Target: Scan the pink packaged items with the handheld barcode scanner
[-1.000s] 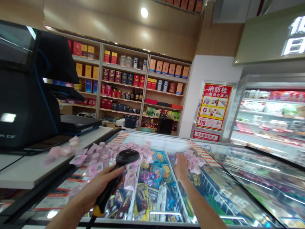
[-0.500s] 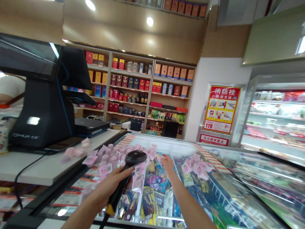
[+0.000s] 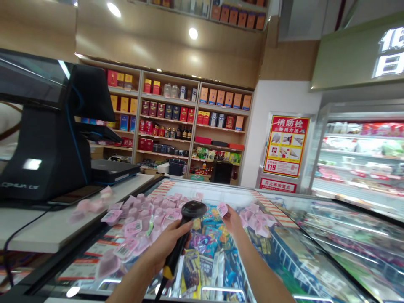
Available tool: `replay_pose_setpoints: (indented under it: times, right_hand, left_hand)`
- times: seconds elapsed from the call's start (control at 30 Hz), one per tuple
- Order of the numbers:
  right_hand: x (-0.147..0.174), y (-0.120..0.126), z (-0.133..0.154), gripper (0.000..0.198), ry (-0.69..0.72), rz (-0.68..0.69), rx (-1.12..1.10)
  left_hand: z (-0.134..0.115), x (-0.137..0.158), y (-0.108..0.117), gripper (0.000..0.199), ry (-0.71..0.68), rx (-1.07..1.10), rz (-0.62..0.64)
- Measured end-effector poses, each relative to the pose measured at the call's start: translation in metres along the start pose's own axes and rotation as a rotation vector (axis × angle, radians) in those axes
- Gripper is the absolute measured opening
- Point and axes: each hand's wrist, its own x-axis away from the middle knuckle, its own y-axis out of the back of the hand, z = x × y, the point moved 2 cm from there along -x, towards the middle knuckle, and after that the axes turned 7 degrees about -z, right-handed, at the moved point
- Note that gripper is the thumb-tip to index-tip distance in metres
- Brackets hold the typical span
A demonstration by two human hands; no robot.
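Note:
My left hand (image 3: 168, 244) is wrapped round the handle of a black barcode scanner (image 3: 193, 209), its head tilted toward the right. Between the fingers of my right hand (image 3: 232, 219) is a small pink cup (image 3: 222, 208) with a barcode label facing up, a little right of the scanner head. A heap of similar pink cups (image 3: 134, 227), several with barcode labels, spreads over the glass freezer top to the left. Another cluster of pink cups (image 3: 256, 219) lies just right of my right hand. Colourful wrapped packs (image 3: 202, 269) show through the glass beneath.
At the left a dark checkout terminal (image 3: 47, 147) stands on a white counter (image 3: 38, 229), with a few more pink cups (image 3: 91, 205) near its edge. A cable hangs from that counter. Shelves of boxes (image 3: 167, 111) line the back wall; a lit chiller (image 3: 362, 155) is at the right.
My left hand has moved the scanner slightly right. My right hand has brought the pink cup a little to the right, and its label now shows clearly. The view has turned slightly right.

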Motion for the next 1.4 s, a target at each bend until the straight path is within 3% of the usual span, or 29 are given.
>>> replay_pose_setpoints:
  times: [0.23,0.43,0.57,0.77,0.83,0.93,1.0,1.13,1.27,1.33,1.4]
  right_hand:
    - [0.001,0.002,0.005,0.006,0.021,0.007,0.014]
    - [-0.002,0.004,0.006,0.008,0.074,0.010,0.092]
    - [-0.005,0.005,0.009,0.009,0.120,0.003,0.159]
    - [-0.008,0.012,0.010,0.019,0.256,-0.033,0.297]
    - [-0.007,0.017,0.012,0.024,0.413,-0.062,0.501]
    - [-0.001,0.025,0.013,0.027,0.781,-0.056,1.085]
    - [0.002,0.031,0.012,0.028,0.923,-0.031,1.411]
    - [0.007,0.045,0.017,0.028,0.973,-0.138,1.731]
    - [0.017,0.035,0.020,0.027,1.021,-0.270,1.752]
    - [0.030,0.016,0.011,0.027,1.026,-0.186,1.644]
    - [0.050,-0.009,-0.007,0.029,0.967,0.090,1.484]
  left_hand:
    - [0.004,0.003,-0.003,0.029,0.022,-0.023,0.102]
    - [-0.001,0.005,-0.005,0.027,0.001,0.010,0.085]
    - [-0.002,0.007,-0.002,0.026,0.026,0.015,0.168]
    - [-0.006,0.009,0.003,0.025,0.016,0.012,0.091]
    - [-0.006,0.009,0.008,0.026,0.016,-0.002,0.068]
    - [-0.002,0.007,0.019,0.028,0.017,-0.026,-0.005]
    - [0.000,0.006,0.029,0.028,0.025,-0.032,-0.033]
    - [0.000,0.007,0.047,0.028,0.026,-0.031,-0.068]
    - [-0.002,0.013,0.062,0.028,0.056,-0.080,-0.117]
    - [-0.002,0.016,0.066,0.028,0.073,-0.086,-0.131]
    - [-0.001,0.018,0.070,0.028,0.075,-0.071,-0.137]
